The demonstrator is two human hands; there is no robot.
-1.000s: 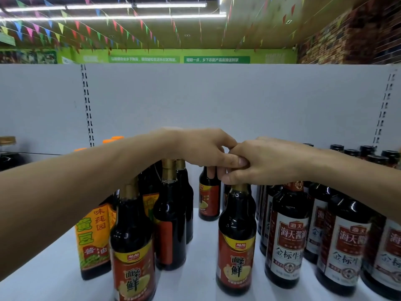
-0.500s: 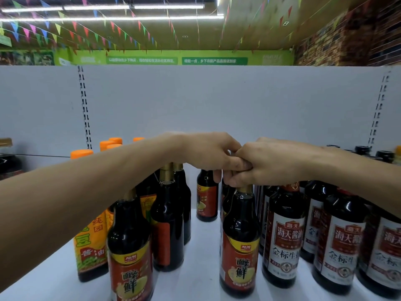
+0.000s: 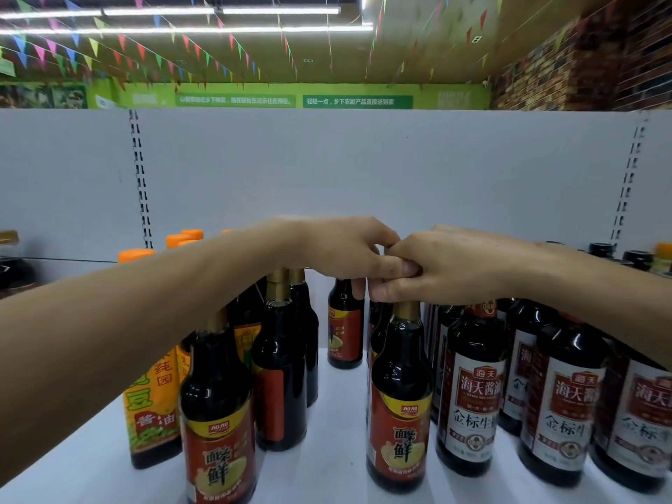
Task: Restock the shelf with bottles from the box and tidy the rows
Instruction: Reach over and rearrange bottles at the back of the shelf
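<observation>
Dark soy sauce bottles stand in rows on a white shelf (image 3: 338, 438). My left hand (image 3: 342, 251) reaches in from the left, its fingers curled down round the cap of a small red-label bottle (image 3: 344, 336) at the back of the middle gap. My right hand (image 3: 443, 265) comes from the right and grips the gold-necked top of the front red-label bottle (image 3: 398, 405). The two hands touch above these caps, which they hide. No box is in view.
Left of the gap stand another red-label bottle (image 3: 218, 427), dark gold-capped bottles (image 3: 280, 365) and orange-capped yellow-label bottles (image 3: 152, 401). White-label bottles (image 3: 472, 405) fill the right side. A grey back panel (image 3: 363, 169) closes the shelf behind.
Both hands stay joined over the same two bottle tops. The front bottle has shifted slightly. The view has drifted, bringing orange caps into sight at the left.
</observation>
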